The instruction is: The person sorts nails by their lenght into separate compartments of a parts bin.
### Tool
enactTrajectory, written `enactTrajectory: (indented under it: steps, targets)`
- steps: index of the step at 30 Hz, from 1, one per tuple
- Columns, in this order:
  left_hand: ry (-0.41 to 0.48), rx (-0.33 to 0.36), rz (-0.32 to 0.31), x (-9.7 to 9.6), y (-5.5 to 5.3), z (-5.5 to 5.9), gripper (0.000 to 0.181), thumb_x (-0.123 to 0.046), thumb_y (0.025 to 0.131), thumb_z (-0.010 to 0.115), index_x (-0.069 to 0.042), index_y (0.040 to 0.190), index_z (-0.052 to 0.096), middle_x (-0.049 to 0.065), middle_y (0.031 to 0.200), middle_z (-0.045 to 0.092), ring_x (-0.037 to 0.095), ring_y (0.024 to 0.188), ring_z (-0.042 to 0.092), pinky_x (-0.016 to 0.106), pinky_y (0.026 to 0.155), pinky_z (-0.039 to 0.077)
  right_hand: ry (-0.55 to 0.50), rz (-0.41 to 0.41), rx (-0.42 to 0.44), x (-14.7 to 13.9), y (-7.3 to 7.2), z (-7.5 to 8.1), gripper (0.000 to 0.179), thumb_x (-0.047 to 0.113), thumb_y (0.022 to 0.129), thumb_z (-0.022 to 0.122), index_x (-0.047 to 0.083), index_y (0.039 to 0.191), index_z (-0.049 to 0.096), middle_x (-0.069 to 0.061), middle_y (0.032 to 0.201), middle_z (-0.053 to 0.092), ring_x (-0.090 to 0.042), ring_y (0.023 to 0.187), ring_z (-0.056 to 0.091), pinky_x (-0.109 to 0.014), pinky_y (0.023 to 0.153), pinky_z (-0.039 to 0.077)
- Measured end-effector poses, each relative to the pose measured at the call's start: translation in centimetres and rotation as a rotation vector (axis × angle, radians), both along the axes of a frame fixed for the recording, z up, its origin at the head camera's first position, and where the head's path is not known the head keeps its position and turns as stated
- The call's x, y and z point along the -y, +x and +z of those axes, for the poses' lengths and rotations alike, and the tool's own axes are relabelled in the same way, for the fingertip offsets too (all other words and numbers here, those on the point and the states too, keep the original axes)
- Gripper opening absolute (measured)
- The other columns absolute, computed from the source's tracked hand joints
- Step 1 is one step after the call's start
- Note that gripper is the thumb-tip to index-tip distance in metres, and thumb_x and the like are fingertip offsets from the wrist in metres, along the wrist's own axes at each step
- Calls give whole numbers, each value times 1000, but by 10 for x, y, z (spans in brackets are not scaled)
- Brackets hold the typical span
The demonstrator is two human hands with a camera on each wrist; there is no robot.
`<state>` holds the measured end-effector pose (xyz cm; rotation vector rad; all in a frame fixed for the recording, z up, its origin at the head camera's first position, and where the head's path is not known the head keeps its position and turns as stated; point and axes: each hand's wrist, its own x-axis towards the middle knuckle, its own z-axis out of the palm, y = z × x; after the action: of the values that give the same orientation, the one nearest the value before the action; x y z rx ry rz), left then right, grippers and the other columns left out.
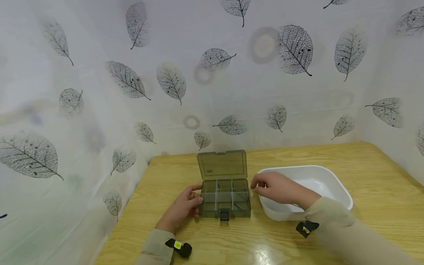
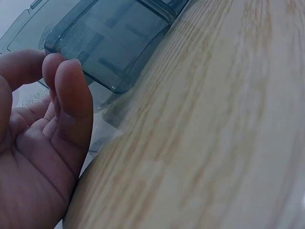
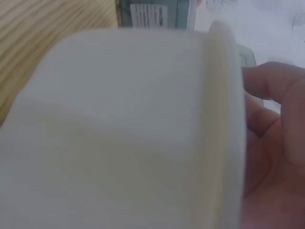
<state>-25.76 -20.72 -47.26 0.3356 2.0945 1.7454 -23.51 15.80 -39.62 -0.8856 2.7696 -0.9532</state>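
A grey see-through compartment box (image 1: 225, 205) stands on the table with its lid (image 1: 222, 165) raised. Thin dark metal pieces (image 1: 239, 207) lie in its front right compartment. At the box's left side, my left hand (image 1: 184, 203) touches the wall with thumb and index finger; its lower fingers hang loosely bent in the left wrist view. Bent fingers of my right hand (image 1: 276, 187) hover between the box and the white tray (image 1: 342, 197), over the tray's left rim. I cannot tell whether they pinch something small. In the right wrist view the tray hides part of that hand.
The wood-grain table (image 1: 172, 167) meets a white leaf-print sheet (image 1: 179, 121) at the back and left. A small dark thin piece (image 1: 296, 205) shows in the tray beside the right wrist. Both wrists wear black camera straps (image 1: 307, 228).
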Motion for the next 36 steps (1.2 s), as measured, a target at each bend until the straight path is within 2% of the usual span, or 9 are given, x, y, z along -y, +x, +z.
enactTrajectory:
  steps: [6, 10, 16, 20, 28, 36]
  targets:
    - [4, 7, 5, 0, 0, 0, 56, -17, 103, 60, -8, 153, 36, 15, 102, 55, 19, 71, 56, 36, 64, 57, -15, -28, 56, -27, 2, 1, 15, 12, 99, 59, 12, 110, 70, 4, 83, 64, -8, 69, 57, -31, 62, 49]
    - [1, 0, -1, -1, -1, 0, 56, -17, 103, 61, -7, 153, 36, 14, 101, 55, 19, 71, 57, 36, 64, 57, 26, -50, 61, -47, 0, -7, 16, 13, 98, 61, 12, 110, 71, 7, 89, 65, -6, 76, 57, -30, 65, 49]
    - [-11, -18, -1, 0, -2, 1, 56, -17, 103, 60, -8, 153, 36, 15, 101, 56, 20, 71, 57, 36, 64, 57, 94, -69, 65, -73, -1, -21, 14, 16, 94, 66, 15, 106, 72, 12, 87, 61, -7, 75, 53, -30, 67, 47]
    - [-12, -25, -4, 0, -2, 0, 55, -17, 104, 60, -8, 153, 36, 15, 102, 56, 20, 71, 57, 36, 65, 57, 135, -92, 109, -84, 1, -27, 10, 16, 93, 69, 17, 103, 71, 10, 84, 60, -9, 76, 53, -33, 69, 46]
    - [-5, -22, -9, 1, 0, 2, 56, -17, 104, 60, -7, 153, 35, 15, 101, 56, 19, 71, 57, 36, 65, 57, 201, -156, 205, -91, 6, -35, 10, 13, 88, 71, 20, 94, 68, 6, 77, 56, -13, 72, 51, -31, 67, 41]
    - [3, -23, -5, 0, 1, 0, 56, -16, 104, 60, -6, 153, 36, 14, 100, 56, 19, 70, 57, 35, 64, 57, 180, -121, 244, -90, 6, -41, 19, 19, 81, 81, 19, 85, 63, 6, 76, 56, -14, 72, 51, -29, 65, 41]
